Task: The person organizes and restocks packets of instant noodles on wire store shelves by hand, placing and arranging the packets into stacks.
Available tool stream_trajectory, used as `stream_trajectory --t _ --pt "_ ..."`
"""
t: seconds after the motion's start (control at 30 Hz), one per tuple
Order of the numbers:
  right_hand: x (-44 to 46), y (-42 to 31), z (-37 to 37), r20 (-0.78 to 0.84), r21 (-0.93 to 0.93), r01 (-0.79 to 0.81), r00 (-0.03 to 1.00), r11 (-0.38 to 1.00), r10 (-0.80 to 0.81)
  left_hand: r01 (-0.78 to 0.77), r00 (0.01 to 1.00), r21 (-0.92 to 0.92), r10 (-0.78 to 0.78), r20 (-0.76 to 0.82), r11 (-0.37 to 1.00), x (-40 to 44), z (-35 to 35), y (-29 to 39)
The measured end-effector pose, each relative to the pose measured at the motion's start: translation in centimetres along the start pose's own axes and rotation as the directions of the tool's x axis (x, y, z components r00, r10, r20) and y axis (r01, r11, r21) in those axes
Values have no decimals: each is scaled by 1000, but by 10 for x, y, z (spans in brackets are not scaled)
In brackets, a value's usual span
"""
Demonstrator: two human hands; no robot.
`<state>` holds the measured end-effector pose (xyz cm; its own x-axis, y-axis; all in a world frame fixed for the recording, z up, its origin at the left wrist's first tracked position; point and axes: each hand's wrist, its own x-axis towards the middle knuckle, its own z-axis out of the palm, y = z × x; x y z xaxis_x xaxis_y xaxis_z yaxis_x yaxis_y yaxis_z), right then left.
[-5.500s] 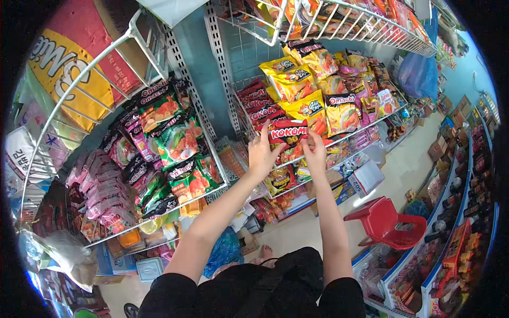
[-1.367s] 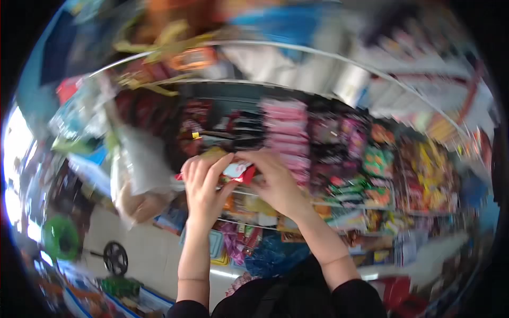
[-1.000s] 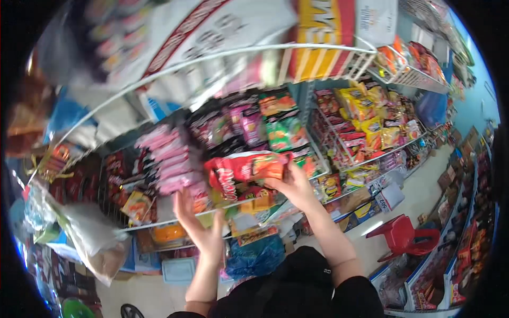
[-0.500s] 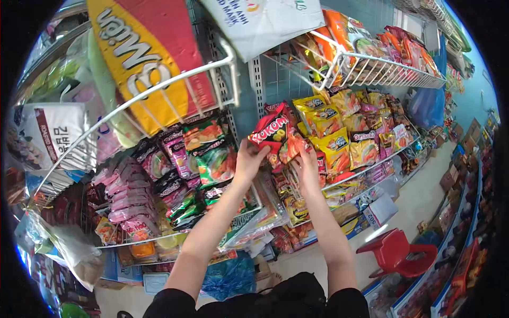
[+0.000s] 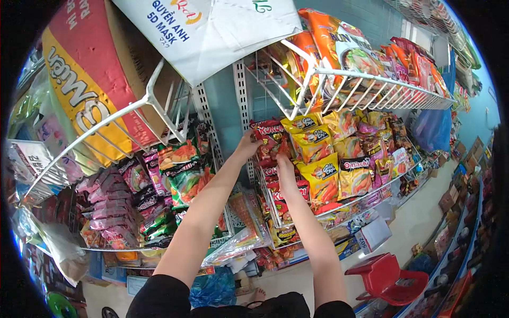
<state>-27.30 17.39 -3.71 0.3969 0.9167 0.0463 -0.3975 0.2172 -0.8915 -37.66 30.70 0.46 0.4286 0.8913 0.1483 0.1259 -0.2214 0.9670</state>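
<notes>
A red instant noodle packet (image 5: 269,139) is at the back left of the right-hand shelf, on top of other red packets (image 5: 275,193). My left hand (image 5: 248,148) grips its left edge with the fingers bent over it. My right hand (image 5: 286,170) is closed at its lower right corner, the fingertips partly hidden. Just right of my hands lie yellow noodle packets (image 5: 319,177) in a pile. A packet with a pale front and dark lettering (image 5: 354,177) sits beside them.
A wire basket (image 5: 371,87) with orange bags juts out above my hands. A white carton (image 5: 212,34) overhangs at the top, and a red and yellow box (image 5: 79,79) stands on the left rack. Below right is a red plastic chair (image 5: 384,281).
Both hands have carried the red noodle packet away from me, onto the red packets at the back of the shelf. The view has shifted to the right.
</notes>
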Motion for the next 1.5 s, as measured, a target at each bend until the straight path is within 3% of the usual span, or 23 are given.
stream_trajectory --t 0.03,0.1,0.13,0.2,0.3,0.4,0.43,0.47,0.5,0.53,0.6,0.63,0.7,0.73,0.8,0.9,0.97,1.0,1.07,1.1,1.23,1.37,1.5 --pt "1 1 -1 4 -7 -9 1000 1000 9 7 1000 -6 -7 -7 1000 9 4 -13" --pt "-2 0 1 62 -343 157 988 926 -144 -179 932 164 221 -287 970 22 10 -41" --pt "-18 -14 11 36 -317 165 986 934 -162 93 968 -268 -149 -199 959 -7 14 -4" --pt "-39 -1 10 32 -273 423 902 864 -431 197 931 -587 -337 -139 785 -33 16 17" --pt "-132 -21 9 173 -385 582 808 717 -563 -84 944 -677 -160 -290 731 -126 22 59" --pt "-211 6 -15 408 -523 676 733 518 -544 -93 985 -578 161 67 810 -242 -7 81" --pt "-234 9 -14 484 -522 684 730 510 -483 18 958 -517 133 253 856 -278 -25 89" --pt "-254 26 -19 532 -516 625 770 586 -352 -58 879 -442 255 402 895 -306 -43 88" --pt "-268 43 -24 575 -519 555 789 650 -215 45 797 -411 215 564 911 -331 -60 88" --pt "-274 56 -25 585 -522 349 811 778 29 23 636 -434 322 702 901 -345 -71 87" --pt "-277 73 -28 642 -561 -35 612 827 461 22 403 -554 500 767 832 -367 -79 94" --pt "-278 78 -29 645 -567 -43 598 822 476 4 297 -581 554 778 814 -373 -83 100" --pt "-277 82 -21 727 -650 -158 156 744 668 -63 225 -627 624 749 776 -391 -87 105" --pt "-279 105 -27 675 -731 -134 3 669 738 -133 209 -660 672 711 740 -398 -90 111" --pt "-289 123 -27 682 -731 -92 -82 676 727 -219 236 -669 704 670 710 -409 -106 135" --pt "-295 101 12 618 -767 15 -251 642 745 -569 172 -545 737 654 616 -427 -142 153" --pt "-297 110 14 345 -857 227 -415 463 842 -596 191 -525 742 642 608 -447 -165 152" --pt "-302 114 11 442 -856 57 -436 514 784 -618 210 -507 748 630 601 -458 -177 151" --pt "-312 132 -5 370 -896 81 -406 436 836 -483 189 -644 789 585 593 -466 -213 157" --pt "-314 140 -7 290 -931 104 -374 351 881 -565 105 -674 851 514 476 -478 -227 159" --pt "-325 124 22 385 -894 49 -424 445 820 -829 69 -477 901 428 291 -524 -270 175" --pt "-326 120 31 310 -930 85 -347 359 885 -848 184 -378 876 445 371 -536 -282 165" --pt "-318 119 37 263 -954 55 -309 293 914 -847 152 -429 916 372 315 -542 -294 163"
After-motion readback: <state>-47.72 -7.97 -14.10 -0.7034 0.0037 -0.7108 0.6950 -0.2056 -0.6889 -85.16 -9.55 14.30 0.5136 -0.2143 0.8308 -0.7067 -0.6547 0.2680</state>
